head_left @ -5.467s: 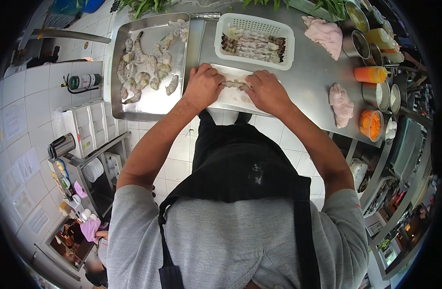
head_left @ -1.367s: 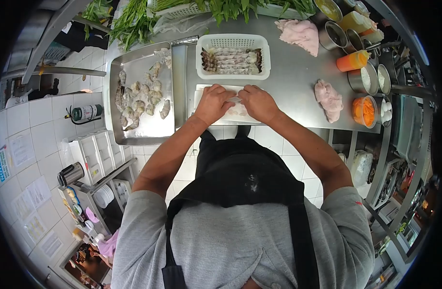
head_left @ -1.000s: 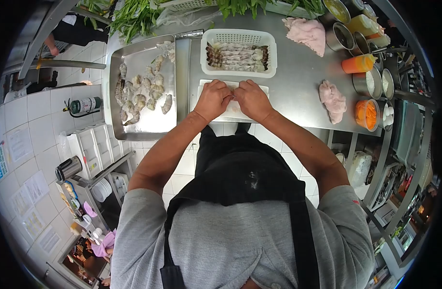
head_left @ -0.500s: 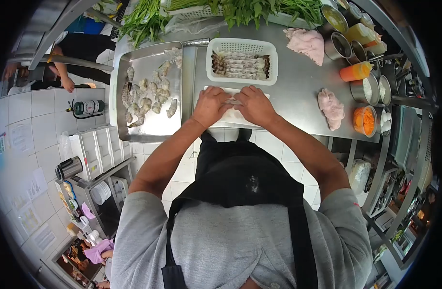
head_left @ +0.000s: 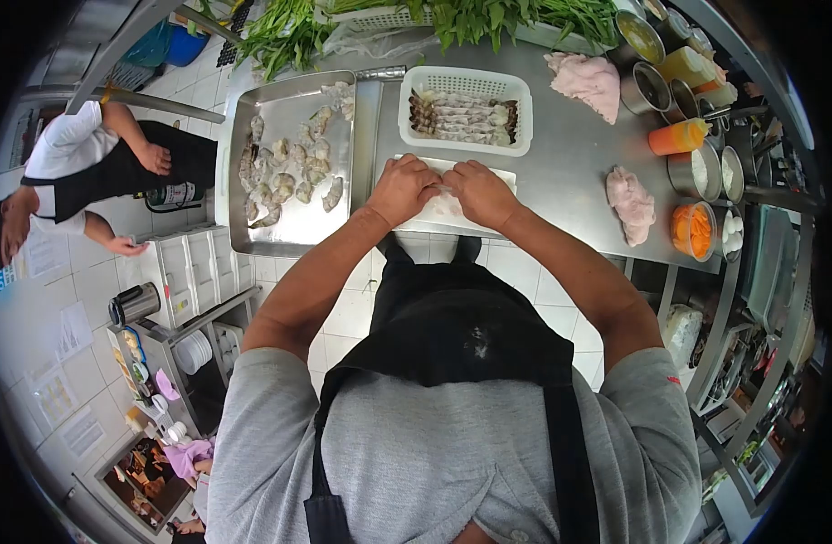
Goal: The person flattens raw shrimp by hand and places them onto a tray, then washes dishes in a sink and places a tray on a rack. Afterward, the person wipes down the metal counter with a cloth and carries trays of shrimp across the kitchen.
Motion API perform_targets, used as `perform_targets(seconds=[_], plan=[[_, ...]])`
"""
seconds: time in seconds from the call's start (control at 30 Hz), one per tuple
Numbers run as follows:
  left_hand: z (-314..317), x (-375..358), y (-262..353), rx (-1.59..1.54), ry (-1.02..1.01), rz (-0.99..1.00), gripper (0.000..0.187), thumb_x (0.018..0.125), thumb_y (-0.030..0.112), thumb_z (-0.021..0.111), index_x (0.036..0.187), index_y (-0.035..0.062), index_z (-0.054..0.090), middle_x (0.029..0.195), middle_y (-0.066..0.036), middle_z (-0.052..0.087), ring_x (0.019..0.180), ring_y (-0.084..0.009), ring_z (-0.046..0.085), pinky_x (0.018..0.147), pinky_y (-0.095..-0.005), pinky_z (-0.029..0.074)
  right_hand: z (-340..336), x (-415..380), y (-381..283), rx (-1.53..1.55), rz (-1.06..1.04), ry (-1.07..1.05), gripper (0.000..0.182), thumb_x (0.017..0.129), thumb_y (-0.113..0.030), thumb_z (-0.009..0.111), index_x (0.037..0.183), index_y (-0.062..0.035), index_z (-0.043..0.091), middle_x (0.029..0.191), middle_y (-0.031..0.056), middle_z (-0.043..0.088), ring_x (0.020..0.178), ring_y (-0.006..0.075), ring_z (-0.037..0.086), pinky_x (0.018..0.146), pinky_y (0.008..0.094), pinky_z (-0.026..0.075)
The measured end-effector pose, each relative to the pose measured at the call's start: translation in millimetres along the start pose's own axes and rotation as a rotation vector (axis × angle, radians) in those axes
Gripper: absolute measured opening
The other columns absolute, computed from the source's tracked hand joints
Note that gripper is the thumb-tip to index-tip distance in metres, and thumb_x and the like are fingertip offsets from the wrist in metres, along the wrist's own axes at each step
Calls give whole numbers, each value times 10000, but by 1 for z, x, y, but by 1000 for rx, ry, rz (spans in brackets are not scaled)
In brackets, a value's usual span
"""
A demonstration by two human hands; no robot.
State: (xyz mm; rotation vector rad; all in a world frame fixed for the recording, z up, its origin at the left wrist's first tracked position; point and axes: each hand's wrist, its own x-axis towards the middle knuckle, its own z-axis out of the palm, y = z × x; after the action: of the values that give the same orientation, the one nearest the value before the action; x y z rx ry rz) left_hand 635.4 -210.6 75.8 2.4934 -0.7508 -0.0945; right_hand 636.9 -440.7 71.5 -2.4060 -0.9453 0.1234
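Observation:
My left hand (head_left: pixel 403 191) and my right hand (head_left: pixel 480 193) meet over a white cutting board (head_left: pixel 445 218), fingertips close together. Both are closed in a pinch on a small pale shrimp (head_left: pixel 441 188), mostly covered by the fingers. Just beyond the board is a white perforated basket (head_left: pixel 466 76), where peeled shrimp (head_left: pixel 466 116) with dark tails lie straight in rows. To the left, a metal tray (head_left: pixel 293 234) carries loose greyish shrimp (head_left: pixel 282 172), curled and scattered.
Pink cloths (head_left: pixel 585 83) lie on the steel table (head_left: pixel 561 195) at right. Beside them stand an orange squeeze bottle (head_left: pixel 679 137), metal pots (head_left: pixel 693 176) and a tub of orange slices (head_left: pixel 690 228). Leafy greens (head_left: pixel 475 20) line the back. A co-worker (head_left: pixel 116 172) stands at left.
The co-worker at left has come further into view, with both hands now showing. My view has shifted slightly. My hands keep pinching over the board, the fingertips a little changed in position.

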Motion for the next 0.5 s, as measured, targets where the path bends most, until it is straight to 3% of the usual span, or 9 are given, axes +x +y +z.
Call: perform_targets(seconds=[0.2, 0.5], plan=[[1, -6, -2, -41, 50, -19, 100, 824, 138, 814, 923, 131, 795, 968, -11, 732, 1027, -250, 659, 894, -437, 499, 6, 3, -22, 24, 69, 176, 148, 857, -110, 730, 998, -74, 697, 973, 125, 645, 1000, 338, 632, 897, 466, 512], [-12, 0, -7, 23, -98, 78, 96, 839, 149, 802, 925, 107, 791, 934, -39, 724, 1013, -274, 668, 905, -445, 509, 8, 6, -21, -53, 51, 64, 138, 833, -110, 761, 959, -74, 719, 973, 106, 656, 1020, 316, 630, 918, 456, 509]])
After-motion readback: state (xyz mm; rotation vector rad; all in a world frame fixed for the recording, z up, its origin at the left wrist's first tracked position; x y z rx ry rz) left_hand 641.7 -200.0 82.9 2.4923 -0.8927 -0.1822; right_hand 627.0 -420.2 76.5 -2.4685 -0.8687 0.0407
